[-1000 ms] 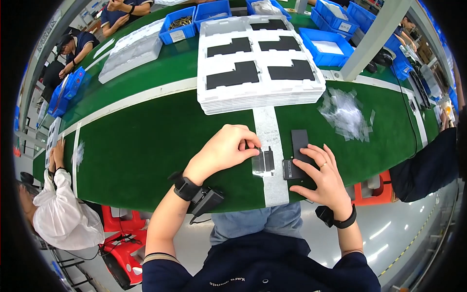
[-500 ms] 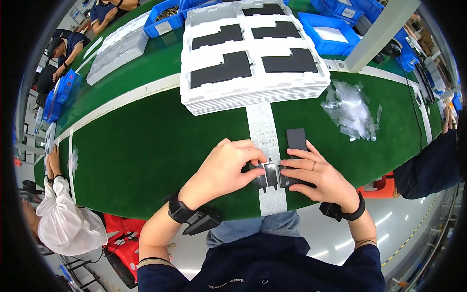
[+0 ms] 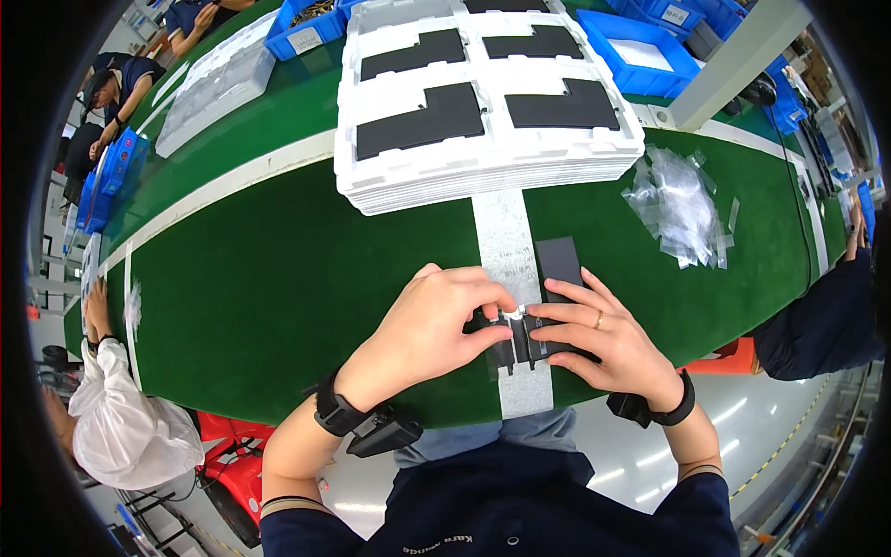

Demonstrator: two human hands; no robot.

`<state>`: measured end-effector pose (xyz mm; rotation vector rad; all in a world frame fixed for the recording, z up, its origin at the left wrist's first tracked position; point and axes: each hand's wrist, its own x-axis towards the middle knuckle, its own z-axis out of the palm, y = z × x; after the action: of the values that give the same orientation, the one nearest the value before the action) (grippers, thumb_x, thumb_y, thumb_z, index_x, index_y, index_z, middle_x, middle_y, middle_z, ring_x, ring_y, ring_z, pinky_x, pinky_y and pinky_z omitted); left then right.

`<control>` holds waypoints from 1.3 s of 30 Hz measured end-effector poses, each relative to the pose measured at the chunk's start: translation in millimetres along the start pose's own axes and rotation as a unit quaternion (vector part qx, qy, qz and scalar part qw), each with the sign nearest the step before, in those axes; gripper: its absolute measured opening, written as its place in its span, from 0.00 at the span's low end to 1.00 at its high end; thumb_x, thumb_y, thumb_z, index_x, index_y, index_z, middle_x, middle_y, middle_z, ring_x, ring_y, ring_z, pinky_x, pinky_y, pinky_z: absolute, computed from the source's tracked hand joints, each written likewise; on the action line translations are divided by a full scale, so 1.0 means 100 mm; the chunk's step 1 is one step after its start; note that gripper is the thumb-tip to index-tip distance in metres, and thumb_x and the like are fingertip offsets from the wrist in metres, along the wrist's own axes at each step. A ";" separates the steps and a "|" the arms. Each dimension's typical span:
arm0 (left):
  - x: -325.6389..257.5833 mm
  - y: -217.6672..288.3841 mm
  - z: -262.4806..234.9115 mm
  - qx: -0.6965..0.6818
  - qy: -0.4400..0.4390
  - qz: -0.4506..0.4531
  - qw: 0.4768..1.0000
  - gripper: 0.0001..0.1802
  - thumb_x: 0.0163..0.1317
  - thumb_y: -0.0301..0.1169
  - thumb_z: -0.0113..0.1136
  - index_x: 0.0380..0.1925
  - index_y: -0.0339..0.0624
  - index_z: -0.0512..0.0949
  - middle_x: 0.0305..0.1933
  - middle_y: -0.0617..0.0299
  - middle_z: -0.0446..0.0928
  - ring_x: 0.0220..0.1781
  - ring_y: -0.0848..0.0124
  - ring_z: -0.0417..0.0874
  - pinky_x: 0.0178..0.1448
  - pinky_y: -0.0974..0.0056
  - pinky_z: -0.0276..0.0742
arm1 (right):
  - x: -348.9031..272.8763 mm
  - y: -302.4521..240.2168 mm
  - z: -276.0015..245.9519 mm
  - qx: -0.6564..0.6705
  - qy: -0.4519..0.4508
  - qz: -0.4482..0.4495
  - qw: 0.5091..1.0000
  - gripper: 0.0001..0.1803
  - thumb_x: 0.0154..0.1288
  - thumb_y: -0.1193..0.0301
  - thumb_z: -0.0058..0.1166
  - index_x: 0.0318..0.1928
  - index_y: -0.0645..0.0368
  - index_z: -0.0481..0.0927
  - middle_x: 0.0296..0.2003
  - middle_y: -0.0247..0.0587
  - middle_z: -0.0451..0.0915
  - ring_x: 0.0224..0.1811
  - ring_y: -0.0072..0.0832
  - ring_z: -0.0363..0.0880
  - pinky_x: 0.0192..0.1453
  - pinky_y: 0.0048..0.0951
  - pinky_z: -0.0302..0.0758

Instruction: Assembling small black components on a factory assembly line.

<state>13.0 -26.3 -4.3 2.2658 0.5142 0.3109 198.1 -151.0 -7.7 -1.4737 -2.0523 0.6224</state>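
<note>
My left hand (image 3: 444, 316) is closed in a pinch, thumb and index finger on a small black piece with a shiny strip and clear film edges (image 3: 513, 353). That piece lies on the pale strip across the table, against the left edge of a flat black L-shaped part (image 3: 559, 258). My right hand (image 3: 613, 342) lies over the lower arm of the L-shaped part, fingers spread and thumb apart, its fingertips at the seam. The fingers hide much of the meeting edge.
Ahead stands a stack of white trays (image 3: 408, 186) bearing several black L-shaped parts. A heap of clear film pieces (image 3: 682, 209) lies to the right. Blue bins (image 3: 640, 56) and a grey post (image 3: 738, 65) stand behind. Other people sit around the green table (image 3: 251, 278).
The small black piece in my left hand has shifted slightly right, closing the gap to the L-shaped part. My right hand stays over that part. The view has tilted a little.
</note>
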 end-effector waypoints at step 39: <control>0.00 0.00 -0.14 -0.167 0.078 -0.031 0.982 0.26 0.57 0.36 0.53 0.55 0.40 0.60 0.38 0.57 0.72 0.32 0.74 0.73 0.33 0.72 0.68 | 0.13 -0.26 -0.37 -0.084 -0.154 0.014 0.984 0.30 0.39 0.71 0.62 0.49 0.50 0.70 0.47 0.32 0.72 0.56 0.38 0.64 0.61 0.39 0.58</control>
<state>7.4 -16.9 5.1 1.9058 0.5665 0.5074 200.9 -144.5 39.2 -1.5851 -2.3730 0.7447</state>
